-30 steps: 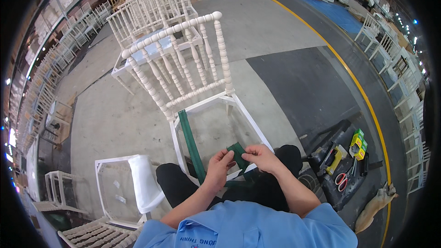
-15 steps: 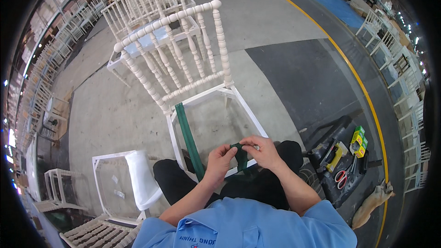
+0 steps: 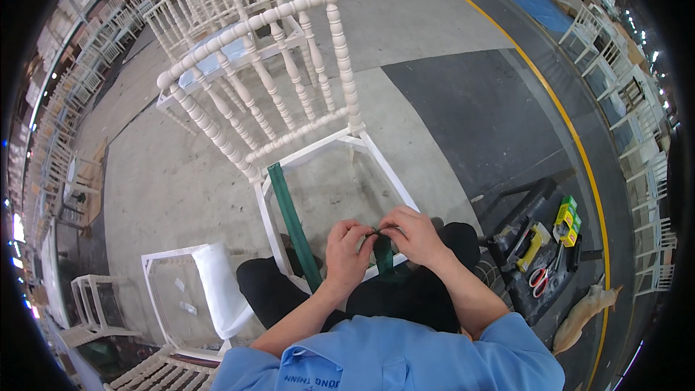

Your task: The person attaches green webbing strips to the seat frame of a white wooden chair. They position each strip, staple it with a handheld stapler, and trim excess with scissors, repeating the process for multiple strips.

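Observation:
Both hands meet over the near rail of a white chair frame (image 3: 265,217) with a turned spindle back and no seat in it. Between the fingertips of my left hand (image 3: 349,252) and my right hand (image 3: 414,237) is the upper end of a green webbing strap (image 3: 384,253), pinched from both sides. Its lower part hangs down to the near rail. Another green strap (image 3: 291,221) runs taut from the back rail to the near rail along the frame's left side. My fingers hide the very end of the held strap.
On my right a black stool (image 3: 537,304) bears red-handled scissors (image 3: 538,281), a yellow staple gun (image 3: 533,247) and a green-yellow box (image 3: 566,221). A cat (image 3: 583,318) lies beside it. At left, a white roll (image 3: 220,289) rests on another chair frame (image 3: 153,291). More chairs stand behind.
My fingers have shifted slightly on the strap's end, and the hands stay together at the near rail. The whole view has tilted a little, moving the chair slightly up and left.

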`<state>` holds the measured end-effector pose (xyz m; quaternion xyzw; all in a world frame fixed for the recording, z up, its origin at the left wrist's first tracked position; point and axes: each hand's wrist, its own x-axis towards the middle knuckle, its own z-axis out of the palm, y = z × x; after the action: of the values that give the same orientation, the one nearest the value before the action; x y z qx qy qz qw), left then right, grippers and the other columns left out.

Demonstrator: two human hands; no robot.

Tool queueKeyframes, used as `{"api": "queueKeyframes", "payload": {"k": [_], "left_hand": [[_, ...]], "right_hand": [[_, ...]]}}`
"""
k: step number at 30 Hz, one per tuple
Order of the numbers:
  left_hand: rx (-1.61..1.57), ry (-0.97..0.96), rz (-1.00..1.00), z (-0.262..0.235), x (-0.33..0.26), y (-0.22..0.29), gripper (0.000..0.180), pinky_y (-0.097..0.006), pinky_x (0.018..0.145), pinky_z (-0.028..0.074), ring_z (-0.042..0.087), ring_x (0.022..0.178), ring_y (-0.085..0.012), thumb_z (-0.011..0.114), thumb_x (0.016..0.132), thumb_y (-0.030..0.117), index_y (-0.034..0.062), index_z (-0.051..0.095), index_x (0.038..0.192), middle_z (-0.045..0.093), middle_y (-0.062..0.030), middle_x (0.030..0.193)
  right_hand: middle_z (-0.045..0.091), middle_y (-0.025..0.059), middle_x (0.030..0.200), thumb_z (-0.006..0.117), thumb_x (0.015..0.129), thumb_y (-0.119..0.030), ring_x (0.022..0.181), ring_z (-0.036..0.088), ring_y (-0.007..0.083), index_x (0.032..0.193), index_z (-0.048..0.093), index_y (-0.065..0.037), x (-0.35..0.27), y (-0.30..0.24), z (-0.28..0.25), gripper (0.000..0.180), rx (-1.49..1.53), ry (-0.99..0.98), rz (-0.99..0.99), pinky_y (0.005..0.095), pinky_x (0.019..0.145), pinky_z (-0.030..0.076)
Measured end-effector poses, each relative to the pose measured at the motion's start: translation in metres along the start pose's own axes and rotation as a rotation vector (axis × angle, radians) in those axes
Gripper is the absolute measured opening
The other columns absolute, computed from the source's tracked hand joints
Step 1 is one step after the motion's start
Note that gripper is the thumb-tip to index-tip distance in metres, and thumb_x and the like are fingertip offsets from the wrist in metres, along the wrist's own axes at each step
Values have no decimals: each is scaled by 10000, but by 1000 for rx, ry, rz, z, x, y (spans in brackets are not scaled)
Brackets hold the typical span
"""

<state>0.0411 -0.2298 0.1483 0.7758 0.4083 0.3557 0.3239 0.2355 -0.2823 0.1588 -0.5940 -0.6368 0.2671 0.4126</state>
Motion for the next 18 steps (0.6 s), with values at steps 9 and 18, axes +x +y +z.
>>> {"api": "queueKeyframes", "payload": {"k": [9, 18], "left_hand": [[-354, -34, -501, 10, 87, -80, 182, -325, 801, 551, 718, 855, -183, 767, 943, 140, -4, 762, 1054, 780, -105, 934], [71, -49, -560, 70, 237, -196, 199, -461, 831, 555, 742, 928, -359, 718, 926, 230, 80, 807, 1022, 787, -153, 940]], "right_hand": [[734, 85, 1004, 767, 933, 10, 961, 695, 144, 1521, 461, -50, -34, 66, 21, 666, 724, -494, 643, 302, 805, 549], [710, 92, 887, 840, 873, -34, 800, 654, 138, 1556, 447, -26, -4, 114, 10, 788, 131, -209, 660, 318, 723, 529]]}}
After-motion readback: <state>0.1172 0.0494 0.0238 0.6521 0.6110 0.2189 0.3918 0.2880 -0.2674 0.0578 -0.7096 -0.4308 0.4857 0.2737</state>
